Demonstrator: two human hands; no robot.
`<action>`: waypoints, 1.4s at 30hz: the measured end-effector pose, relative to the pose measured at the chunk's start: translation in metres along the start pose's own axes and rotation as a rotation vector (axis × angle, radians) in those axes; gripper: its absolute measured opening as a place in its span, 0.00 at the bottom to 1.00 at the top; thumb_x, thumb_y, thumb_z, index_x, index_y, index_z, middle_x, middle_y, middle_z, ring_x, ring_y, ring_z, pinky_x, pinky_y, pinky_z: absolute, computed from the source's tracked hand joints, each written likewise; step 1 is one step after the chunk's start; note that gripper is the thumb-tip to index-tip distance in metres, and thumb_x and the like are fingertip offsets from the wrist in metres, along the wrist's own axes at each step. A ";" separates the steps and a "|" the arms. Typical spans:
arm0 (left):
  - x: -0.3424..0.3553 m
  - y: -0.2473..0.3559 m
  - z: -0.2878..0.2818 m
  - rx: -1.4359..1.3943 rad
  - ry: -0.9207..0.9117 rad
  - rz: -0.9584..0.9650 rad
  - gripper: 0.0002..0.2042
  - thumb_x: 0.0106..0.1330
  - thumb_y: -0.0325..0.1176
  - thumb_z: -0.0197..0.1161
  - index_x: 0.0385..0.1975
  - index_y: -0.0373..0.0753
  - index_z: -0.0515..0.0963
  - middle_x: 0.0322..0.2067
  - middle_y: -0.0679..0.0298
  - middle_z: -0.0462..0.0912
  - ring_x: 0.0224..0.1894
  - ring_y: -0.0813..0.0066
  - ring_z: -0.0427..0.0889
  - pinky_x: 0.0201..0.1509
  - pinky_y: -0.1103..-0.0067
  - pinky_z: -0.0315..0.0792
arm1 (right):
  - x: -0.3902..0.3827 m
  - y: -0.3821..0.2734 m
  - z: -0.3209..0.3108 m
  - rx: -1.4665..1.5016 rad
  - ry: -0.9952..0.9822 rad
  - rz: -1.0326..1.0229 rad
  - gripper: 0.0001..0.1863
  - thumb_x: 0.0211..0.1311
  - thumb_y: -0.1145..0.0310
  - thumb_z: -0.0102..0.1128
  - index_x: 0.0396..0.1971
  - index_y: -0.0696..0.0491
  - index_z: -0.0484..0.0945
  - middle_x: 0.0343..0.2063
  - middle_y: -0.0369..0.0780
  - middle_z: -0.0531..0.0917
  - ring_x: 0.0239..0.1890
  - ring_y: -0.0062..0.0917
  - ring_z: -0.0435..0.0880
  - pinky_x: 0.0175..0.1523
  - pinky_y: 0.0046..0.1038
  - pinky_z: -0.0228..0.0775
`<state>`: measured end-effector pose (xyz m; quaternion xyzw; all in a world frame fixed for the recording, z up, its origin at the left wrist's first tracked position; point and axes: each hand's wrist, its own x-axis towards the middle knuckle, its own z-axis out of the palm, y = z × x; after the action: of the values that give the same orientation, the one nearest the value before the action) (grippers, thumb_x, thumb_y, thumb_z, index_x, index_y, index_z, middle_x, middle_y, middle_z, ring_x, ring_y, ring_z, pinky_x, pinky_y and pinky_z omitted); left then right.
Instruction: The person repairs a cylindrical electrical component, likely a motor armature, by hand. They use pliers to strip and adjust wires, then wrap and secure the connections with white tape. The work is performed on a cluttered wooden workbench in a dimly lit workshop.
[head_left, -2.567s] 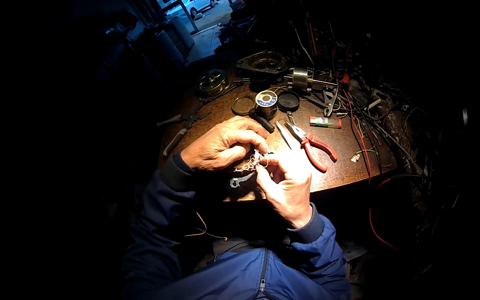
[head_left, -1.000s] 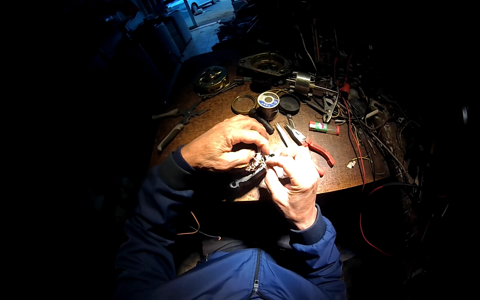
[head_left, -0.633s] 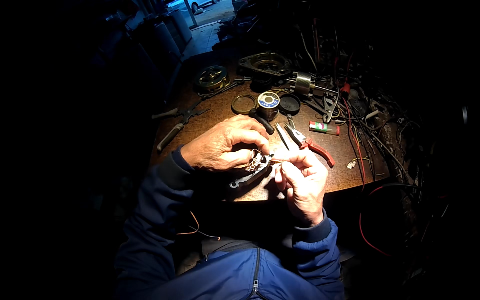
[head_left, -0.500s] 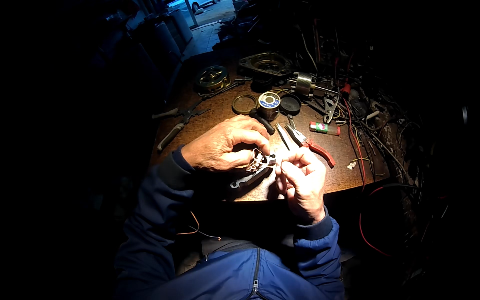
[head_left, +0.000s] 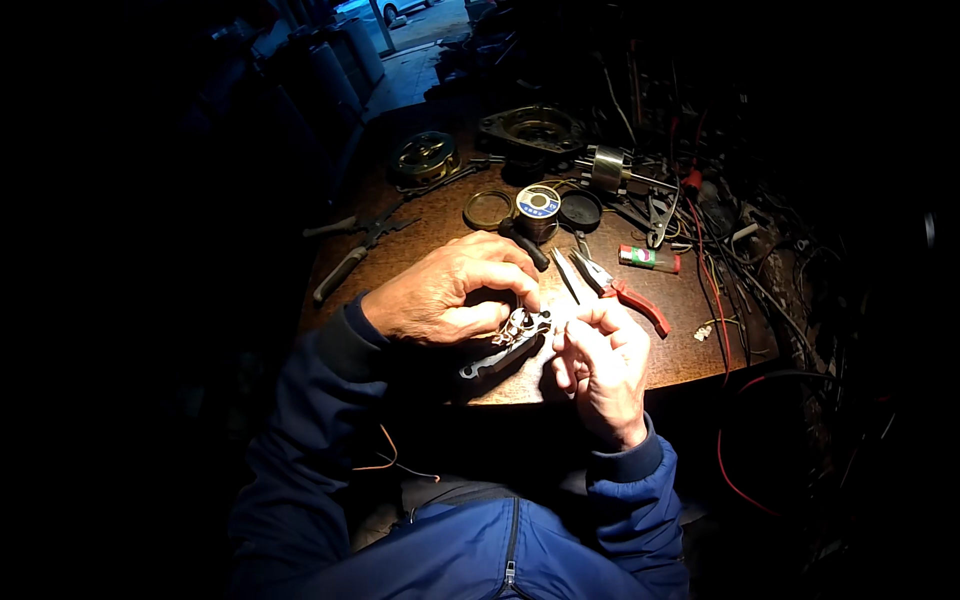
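My left hand is closed, thumb and forefinger gripping a small wired part, a cluster of bare, light-coloured wires and metal bits. Beneath it lies a dark, elongated curved housing near the table's front edge. Just to the right, my right hand pinches thumb against forefinger beside the part's end. Whatever it holds is too small and too brightly lit to make out. Beyond the hands lie tweezers and red-handled pliers.
A solder spool, a round black lid and a brass-coloured ring stand farther back. To the right are a lighter and a tangle of cables. Another pair of pliers lies left. Surroundings are dark.
My right hand's fingers have shifted slightly, with the pinch moving a little at the part's right end. The left hand stays almost in place.
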<state>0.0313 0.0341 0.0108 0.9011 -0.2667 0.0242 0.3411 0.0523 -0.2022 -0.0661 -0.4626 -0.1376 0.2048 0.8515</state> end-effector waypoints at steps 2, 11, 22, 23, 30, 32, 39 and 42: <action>0.002 -0.002 0.000 -0.004 -0.003 0.012 0.16 0.57 0.24 0.66 0.45 0.43 0.88 0.53 0.59 0.85 0.64 0.56 0.79 0.70 0.62 0.70 | 0.002 -0.001 -0.005 0.075 0.033 0.034 0.03 0.74 0.75 0.61 0.39 0.58 0.77 0.26 0.39 0.84 0.17 0.16 0.76 0.25 0.19 0.70; 0.000 0.000 -0.002 -0.009 -0.009 -0.003 0.15 0.57 0.25 0.67 0.46 0.42 0.88 0.54 0.59 0.85 0.64 0.56 0.79 0.70 0.62 0.71 | -0.004 -0.010 -0.013 -0.207 0.046 0.002 0.02 0.71 0.77 0.62 0.39 0.60 0.79 0.26 0.38 0.85 0.20 0.16 0.79 0.27 0.20 0.72; 0.000 0.000 0.000 0.012 0.020 0.029 0.11 0.63 0.31 0.69 0.45 0.43 0.87 0.51 0.61 0.86 0.60 0.60 0.80 0.68 0.63 0.71 | -0.008 -0.013 0.005 -0.890 0.093 -0.492 0.17 0.55 0.79 0.70 0.47 0.61 0.82 0.35 0.44 0.83 0.26 0.27 0.81 0.35 0.29 0.76; 0.000 -0.001 0.001 0.014 0.025 0.035 0.11 0.64 0.31 0.69 0.45 0.43 0.87 0.51 0.61 0.86 0.60 0.60 0.80 0.68 0.63 0.71 | -0.010 -0.018 0.009 -0.944 0.047 -0.565 0.19 0.53 0.79 0.72 0.47 0.60 0.83 0.35 0.44 0.83 0.30 0.29 0.84 0.37 0.30 0.78; 0.002 0.000 0.001 -0.005 0.005 0.008 0.12 0.62 0.29 0.71 0.46 0.42 0.88 0.54 0.58 0.85 0.63 0.55 0.80 0.69 0.62 0.71 | 0.009 -0.005 0.012 -1.108 -0.105 -0.942 0.14 0.55 0.79 0.74 0.43 0.55 0.85 0.32 0.43 0.81 0.34 0.37 0.83 0.38 0.36 0.75; 0.000 0.002 -0.001 0.000 0.001 0.004 0.13 0.61 0.28 0.69 0.46 0.42 0.88 0.54 0.57 0.85 0.63 0.55 0.79 0.69 0.61 0.71 | 0.010 -0.005 0.010 -1.137 -0.113 -0.922 0.13 0.55 0.79 0.74 0.40 0.55 0.84 0.31 0.44 0.81 0.33 0.37 0.82 0.38 0.36 0.74; 0.000 -0.003 -0.002 0.006 -0.006 0.026 0.15 0.57 0.25 0.66 0.46 0.41 0.87 0.54 0.57 0.85 0.63 0.53 0.79 0.70 0.61 0.71 | 0.014 -0.007 0.013 -0.954 -0.085 -0.813 0.10 0.56 0.81 0.71 0.37 0.56 0.83 0.31 0.43 0.82 0.33 0.37 0.83 0.39 0.35 0.75; 0.001 -0.006 0.000 0.007 -0.003 0.033 0.15 0.57 0.27 0.67 0.46 0.41 0.87 0.54 0.57 0.85 0.64 0.53 0.79 0.70 0.61 0.71 | 0.016 -0.007 0.015 -0.875 -0.038 -0.746 0.09 0.55 0.83 0.72 0.35 0.57 0.84 0.27 0.41 0.82 0.30 0.34 0.82 0.36 0.34 0.75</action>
<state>0.0349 0.0373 0.0070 0.8978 -0.2818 0.0294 0.3371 0.0612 -0.1872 -0.0517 -0.6882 -0.3785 -0.1771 0.5930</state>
